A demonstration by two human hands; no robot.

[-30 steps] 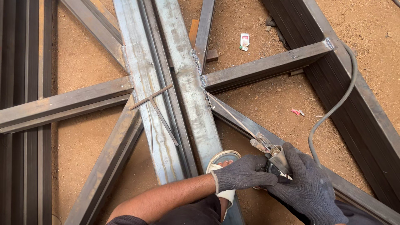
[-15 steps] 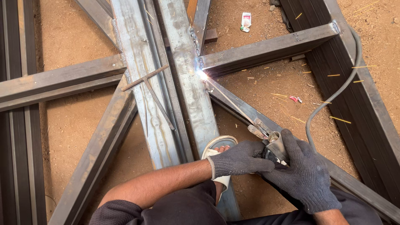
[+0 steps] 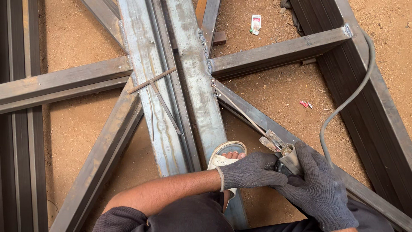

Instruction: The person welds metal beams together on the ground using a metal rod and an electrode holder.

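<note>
Both my hands wear dark grey knit gloves and clasp one electrode holder (image 3: 285, 154) at the lower right. My left hand (image 3: 251, 171) wraps it from the left, my right hand (image 3: 315, 187) from the right. A thin welding rod (image 3: 240, 111) runs from the holder up and left to the joint (image 3: 213, 86) where a diagonal steel bar (image 3: 257, 118) meets the long central steel beam (image 3: 195, 81). No arc is lit at the rod's tip. A grey cable (image 3: 343, 103) curves away from the holder toward the upper right.
Steel bars (image 3: 64, 83) radiate from two parallel central beams over sandy ground. A chipping hammer (image 3: 156, 92) lies on the left beam. My sandalled foot (image 3: 227, 157) rests by the central beam. A dark steel frame (image 3: 365, 107) stands at the right, with litter (image 3: 255, 22) on the sand.
One second ago no arc showed; half a second ago a bright arc with flying sparks burned at the joint; now it is out. My hands still hold the holder in much the same place.
</note>
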